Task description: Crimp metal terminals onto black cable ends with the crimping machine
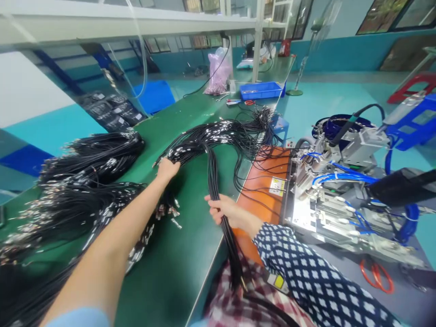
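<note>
Bare left forearm (pixel 119 240) crosses the lower left of the frame, its left hand (pixel 168 170) closed on the left end of the large cable heap (pixel 221 131) at centre. The right hand (pixel 223 210) grips a slim black bundle (pixel 213 175) hanging over the surface (pixel 185 222) edge. A fast pull could tangle it; loose cables (pixel 263 153) over the orange panel (pixel 256 178) might catch on the machine (pixel 340 195) at right.

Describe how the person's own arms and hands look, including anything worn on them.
The left hand is gloveless, its forearm uncovered below a light blue sleeve. The right hand is gloveless too; a dark blue sleeve with white diamond-like shapes runs to the wrist.
</note>
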Motion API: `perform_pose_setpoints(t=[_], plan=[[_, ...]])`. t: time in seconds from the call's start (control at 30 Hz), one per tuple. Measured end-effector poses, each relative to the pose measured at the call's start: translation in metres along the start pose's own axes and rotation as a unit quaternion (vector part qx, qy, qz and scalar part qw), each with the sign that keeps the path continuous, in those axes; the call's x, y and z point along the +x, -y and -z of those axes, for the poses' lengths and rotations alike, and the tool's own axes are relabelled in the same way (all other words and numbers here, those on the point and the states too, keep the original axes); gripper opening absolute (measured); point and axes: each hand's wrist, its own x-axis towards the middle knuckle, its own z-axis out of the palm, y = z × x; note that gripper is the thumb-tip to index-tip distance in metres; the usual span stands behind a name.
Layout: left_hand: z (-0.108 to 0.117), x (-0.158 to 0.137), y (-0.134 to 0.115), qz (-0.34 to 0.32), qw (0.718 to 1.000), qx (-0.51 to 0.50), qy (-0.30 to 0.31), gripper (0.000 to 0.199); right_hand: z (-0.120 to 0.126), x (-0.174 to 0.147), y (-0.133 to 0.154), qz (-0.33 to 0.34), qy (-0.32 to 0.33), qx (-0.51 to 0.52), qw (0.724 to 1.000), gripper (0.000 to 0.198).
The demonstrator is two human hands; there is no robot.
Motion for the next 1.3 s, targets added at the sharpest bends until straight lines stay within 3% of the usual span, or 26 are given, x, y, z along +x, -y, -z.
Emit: perform_pose_setpoints(t=[0.1, 0.2, 0.27, 0.37, 0.5, 0.57, 0.73, 0.93, 0.97, 1.0, 1.07, 1.1, 1.2, 1.3], plan=[[-0.014, 0.000, -0.025, -0.014, 0.998, 0.049, -0.027, 0.037, 0.004, 0.025, -0.022, -0.010, -0.057, -0.028, 0.998, 0.010], [-0.055, 0.002, -0.066, -0.095, 0.992, 0.048, 0.062, 0.021, 0.003, 0.035, -0.040, 0.004, -0.092, -0.048, 0.995, 0.013], [-0.090, 0.005, -0.096, -0.117, 0.987, 0.042, 0.101, 0.027, 0.002, 0.035, -0.047, 0.016, -0.107, -0.054, 0.993, 0.019], [-0.134, 0.009, -0.134, -0.091, 0.988, 0.045, 0.114, 0.051, 0.004, 0.029, -0.057, 0.051, -0.133, -0.056, 0.988, 0.041], [-0.160, 0.009, -0.159, -0.065, 0.989, 0.047, 0.122, 0.047, 0.006, 0.020, -0.075, 0.162, -0.175, -0.058, 0.969, 0.052], [-0.163, 0.007, -0.162, -0.070, 0.989, 0.044, 0.126, 0.043, 0.006, 0.019, -0.082, 0.198, -0.190, -0.081, 0.958, 0.049], [-0.149, 0.001, -0.160, -0.102, 0.985, 0.023, 0.135, 0.040, 0.008, 0.022, -0.077, 0.210, -0.221, -0.148, 0.941, 0.051], [-0.083, -0.022, -0.137, -0.216, 0.965, 0.007, 0.148, 0.036, 0.044, -0.010, -0.060, 0.237, -0.256, -0.181, 0.920, 0.049], [-0.071, -0.033, -0.130, -0.250, 0.953, 0.003, 0.171, 0.041, 0.051, -0.023, -0.061, 0.258, -0.259, -0.192, 0.911, 0.047], [-0.062, -0.048, -0.123, -0.319, 0.922, 0.000, 0.218, 0.046, 0.058, -0.038, -0.064, 0.276, -0.253, -0.199, 0.906, 0.044], [-0.053, -0.084, -0.109, -0.448, 0.832, 0.032, 0.325, 0.058, 0.067, -0.070, -0.071, 0.278, -0.249, -0.194, 0.907, 0.037], [-0.053, -0.102, -0.103, -0.485, 0.802, 0.068, 0.341, 0.063, 0.068, -0.085, -0.075, 0.268, -0.249, -0.194, 0.910, 0.034], [-0.066, -0.144, -0.092, -0.531, 0.780, 0.188, 0.273, 0.070, 0.065, -0.121, -0.086, 0.236, -0.248, -0.220, 0.913, 0.031], [-0.082, -0.151, -0.086, -0.585, 0.749, 0.214, 0.227, 0.044, 0.056, -0.142, -0.092, 0.233, -0.247, -0.282, 0.897, 0.030]])
